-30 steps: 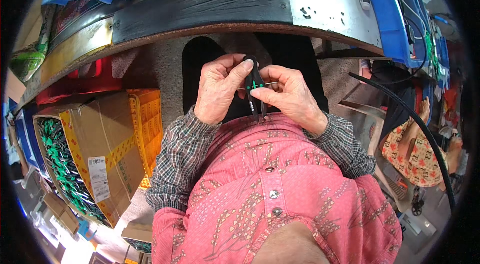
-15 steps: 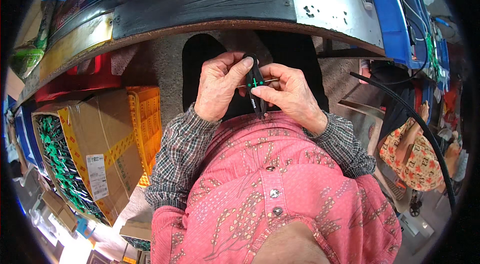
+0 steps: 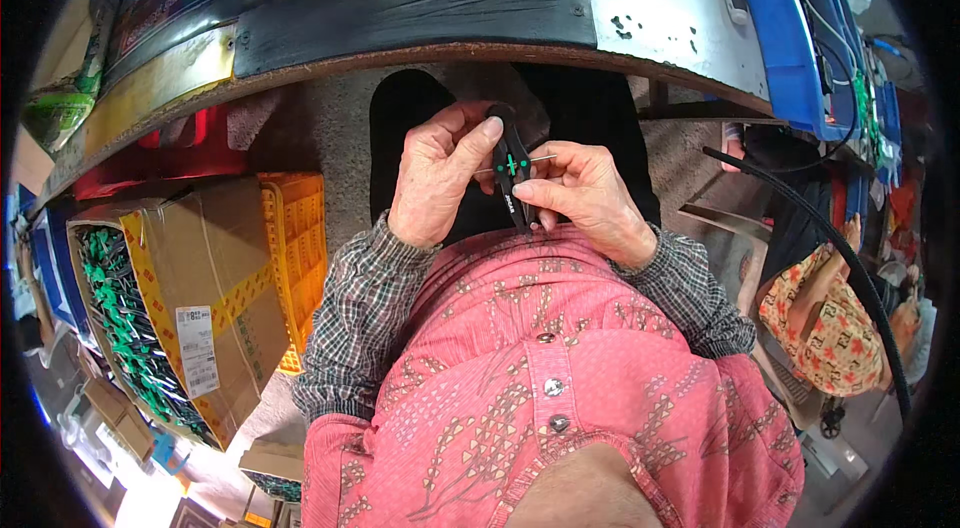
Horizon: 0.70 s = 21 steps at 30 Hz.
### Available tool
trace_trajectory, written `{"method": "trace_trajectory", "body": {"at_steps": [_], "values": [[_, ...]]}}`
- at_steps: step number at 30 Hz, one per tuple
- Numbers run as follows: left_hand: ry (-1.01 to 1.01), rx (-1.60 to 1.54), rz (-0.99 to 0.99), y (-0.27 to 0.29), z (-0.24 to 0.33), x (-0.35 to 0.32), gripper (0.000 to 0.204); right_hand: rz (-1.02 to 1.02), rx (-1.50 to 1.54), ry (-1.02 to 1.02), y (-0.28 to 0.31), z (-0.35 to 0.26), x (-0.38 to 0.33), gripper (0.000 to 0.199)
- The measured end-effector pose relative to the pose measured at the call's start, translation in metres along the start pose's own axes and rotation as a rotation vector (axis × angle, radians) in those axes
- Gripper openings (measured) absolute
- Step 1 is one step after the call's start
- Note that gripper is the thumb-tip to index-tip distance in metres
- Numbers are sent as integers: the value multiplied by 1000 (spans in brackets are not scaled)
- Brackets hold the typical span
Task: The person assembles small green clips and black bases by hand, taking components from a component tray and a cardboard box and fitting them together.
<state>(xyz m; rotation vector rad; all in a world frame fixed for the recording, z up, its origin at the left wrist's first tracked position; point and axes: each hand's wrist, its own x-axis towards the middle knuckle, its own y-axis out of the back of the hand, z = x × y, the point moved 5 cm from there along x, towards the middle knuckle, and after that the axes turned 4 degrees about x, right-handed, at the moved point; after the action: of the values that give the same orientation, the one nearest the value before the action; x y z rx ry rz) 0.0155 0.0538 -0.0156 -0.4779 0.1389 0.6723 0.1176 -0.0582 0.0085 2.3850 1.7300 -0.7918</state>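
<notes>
Both hands meet in my lap, just below the table edge. My left hand (image 3: 440, 173) pinches the top of a small black tool-like part (image 3: 512, 173) with a green piece at its middle. My right hand (image 3: 585, 198) grips the same part from the right side, fingers closed around its lower end. A thin metal pin (image 3: 545, 160) sticks out sideways from the green piece toward my right hand. My plaid sleeves and pink vest fill the lower view.
The worktable edge (image 3: 420, 13) curves overhead with blue bins (image 3: 790, 18) on it. On my left stands a cardboard box (image 3: 190, 298) holding several green-and-black parts, beside an orange crate (image 3: 298, 248). A black cable (image 3: 850, 258) and a floral bag (image 3: 825, 323) are at right.
The hands stay together in the lap; the fingers have shifted slightly on the black part, which now stands a little more upright.
</notes>
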Motion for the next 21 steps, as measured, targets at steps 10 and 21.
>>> {"method": "trace_trajectory", "body": {"at_steps": [10,21], "values": [[41,-36,-89,5,-10,-13,33,5,39,26,0,1,-1,10],[202,-105,-110,-8,-25,-41,21,13,39,46,0,-3,-4,12]]}}
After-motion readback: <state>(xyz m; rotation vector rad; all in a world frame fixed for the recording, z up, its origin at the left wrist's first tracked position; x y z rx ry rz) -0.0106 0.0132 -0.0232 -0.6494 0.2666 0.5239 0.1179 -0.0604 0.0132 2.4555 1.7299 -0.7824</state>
